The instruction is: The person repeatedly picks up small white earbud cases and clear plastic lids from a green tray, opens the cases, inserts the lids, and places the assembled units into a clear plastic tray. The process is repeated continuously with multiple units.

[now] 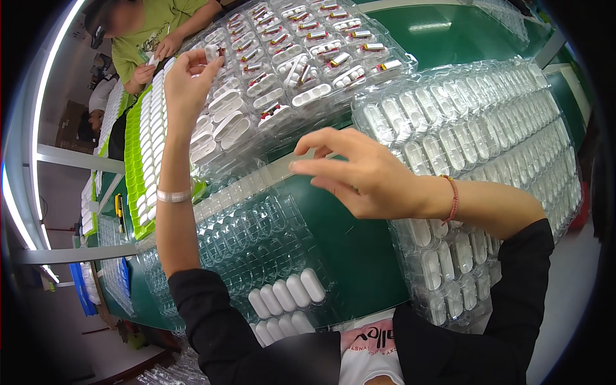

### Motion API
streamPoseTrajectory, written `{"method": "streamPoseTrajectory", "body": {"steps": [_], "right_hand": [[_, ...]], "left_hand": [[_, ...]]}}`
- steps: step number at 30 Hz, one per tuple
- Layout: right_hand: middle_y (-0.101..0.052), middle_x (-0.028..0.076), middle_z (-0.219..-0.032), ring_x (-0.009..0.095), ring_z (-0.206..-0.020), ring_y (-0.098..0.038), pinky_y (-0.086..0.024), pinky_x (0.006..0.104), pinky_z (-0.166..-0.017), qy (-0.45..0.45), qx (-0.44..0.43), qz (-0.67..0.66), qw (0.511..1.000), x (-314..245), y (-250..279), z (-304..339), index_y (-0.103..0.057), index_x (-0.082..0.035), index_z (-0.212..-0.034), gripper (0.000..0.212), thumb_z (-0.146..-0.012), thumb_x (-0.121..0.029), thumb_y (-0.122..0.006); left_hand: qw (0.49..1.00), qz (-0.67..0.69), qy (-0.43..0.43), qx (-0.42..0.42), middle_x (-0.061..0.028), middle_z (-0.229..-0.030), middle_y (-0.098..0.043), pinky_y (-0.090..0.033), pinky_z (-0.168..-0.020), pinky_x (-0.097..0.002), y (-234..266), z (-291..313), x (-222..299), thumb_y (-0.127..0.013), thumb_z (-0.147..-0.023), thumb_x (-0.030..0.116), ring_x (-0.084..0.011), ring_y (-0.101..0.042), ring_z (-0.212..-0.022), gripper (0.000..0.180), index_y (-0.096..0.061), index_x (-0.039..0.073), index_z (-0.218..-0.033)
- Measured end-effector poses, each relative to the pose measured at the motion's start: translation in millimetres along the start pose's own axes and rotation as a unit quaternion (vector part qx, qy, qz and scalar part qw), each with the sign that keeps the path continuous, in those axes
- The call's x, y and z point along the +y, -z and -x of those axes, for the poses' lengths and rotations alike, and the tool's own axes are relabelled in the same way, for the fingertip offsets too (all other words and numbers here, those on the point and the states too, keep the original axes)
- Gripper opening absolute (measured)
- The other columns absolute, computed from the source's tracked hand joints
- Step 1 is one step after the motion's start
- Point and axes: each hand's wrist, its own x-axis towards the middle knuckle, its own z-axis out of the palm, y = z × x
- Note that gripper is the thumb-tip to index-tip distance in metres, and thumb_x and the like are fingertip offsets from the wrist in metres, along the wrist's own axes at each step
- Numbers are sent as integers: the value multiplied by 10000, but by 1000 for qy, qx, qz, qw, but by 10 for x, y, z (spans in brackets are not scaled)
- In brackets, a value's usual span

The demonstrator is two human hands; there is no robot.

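My left hand (187, 86) is raised at the upper left, its fingers and thumb closed on a small white casing piece (213, 51) with something dark red at its edge. It is over the left side of a clear plastic tray (410, 63) filled with white oval casings (312, 95) and small silver cylinders with red ends (389, 65). My right hand (362, 173) hovers over the green table (359, 256), in front of that tray. Its fingers are bent and apart, with nothing seen between them.
Stacked clear trays of white oval shells (443, 147) stand on the right. Nearer me, a clear tray (224, 250) carries several smooth white oval covers (287, 295). Bright green trays (135, 131) of white pieces line the left. Another person (154, 38) works at the upper left.
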Motion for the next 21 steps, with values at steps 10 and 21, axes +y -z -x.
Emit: {"method": "streamPoseTrajectory", "body": {"steps": [10, 21], "right_hand": [[-607, 110, -1056, 230, -867, -632, -521, 313, -756, -2, 94, -73, 993, -145, 135, -97, -658, -54, -1108, 392, -742, -101, -793], [-609, 94, -992, 215, -829, -627, -520, 295, -692, 47, 76, -96, 991, -227, 95, -91, -662, -46, -1092, 388, -721, -13, -769]], "left_hand": [[913, 398, 42, -80, -154, -1107, -660, -535, -897, -285, -212, 1805, 977, -647, -846, -100, -173, -643, -1007, 355, -561, -64, -1189], [816, 562, 94, -94, -171, -1230, -580, -501, -942, -351, -305, 2071, 878, -662, -864, -36, -214, -595, -1103, 326, -500, 25, -1141]]}}
